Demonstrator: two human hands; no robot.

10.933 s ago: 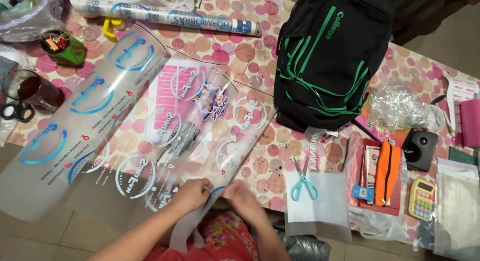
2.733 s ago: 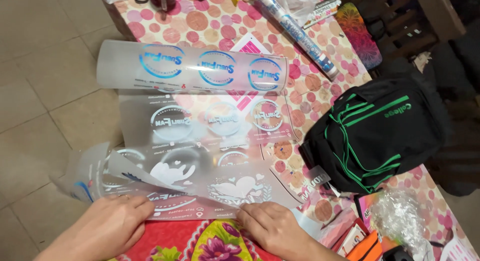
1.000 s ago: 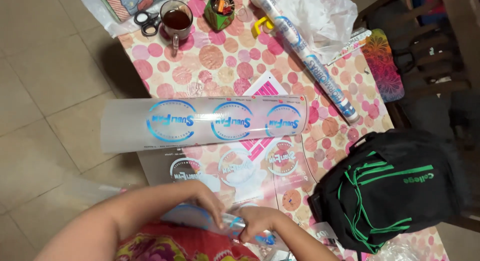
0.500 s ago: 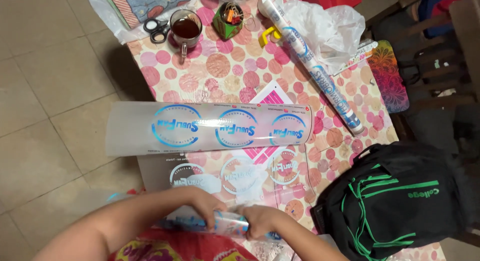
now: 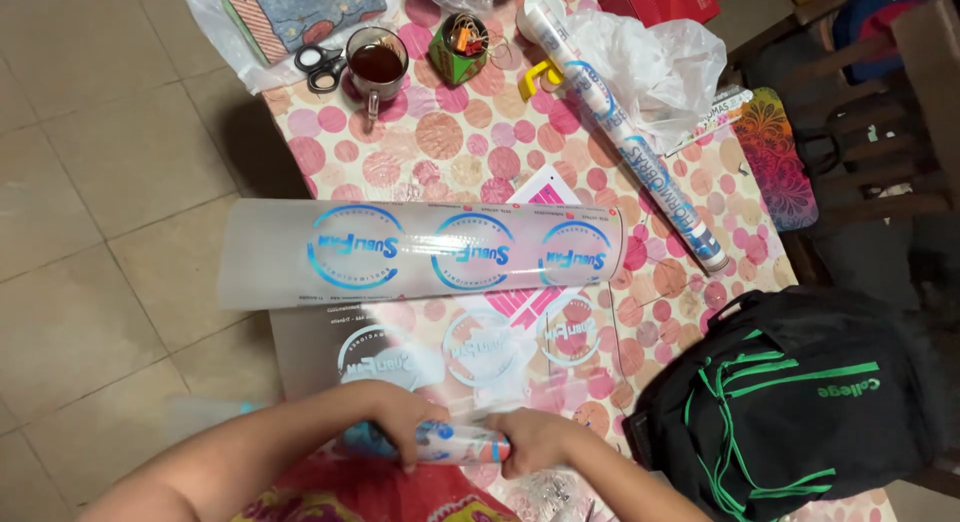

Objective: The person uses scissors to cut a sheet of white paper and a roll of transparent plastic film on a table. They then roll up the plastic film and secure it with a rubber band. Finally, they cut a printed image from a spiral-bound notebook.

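My left hand (image 5: 398, 422) and my right hand (image 5: 530, 444) both grip a tightly rolled clear plastic sheet (image 5: 458, 444) with blue and pink print, at the near edge of the table. Each hand closes around one end of the roll. Just beyond the hands lies a flat clear sheet (image 5: 470, 347) with round white logos. Farther out rests a wider rolled clear sheet (image 5: 420, 252) with round blue logos, its left end hanging past the table edge.
The table wears a cloth with pink dots (image 5: 450, 142). A black backpack with green trim (image 5: 800, 412) lies at the right. A long printed tube (image 5: 625, 132), a crumpled plastic bag (image 5: 660, 67), a glass mug of dark tea (image 5: 377, 67), scissors (image 5: 320, 67) and a clip holder (image 5: 460, 47) are at the far side. Tiled floor (image 5: 100, 232) is at the left.
Earlier my hands lay flat on the spread sheet; since then they have rolled it into a tight tube. The view has drifted toward the far end of the table.
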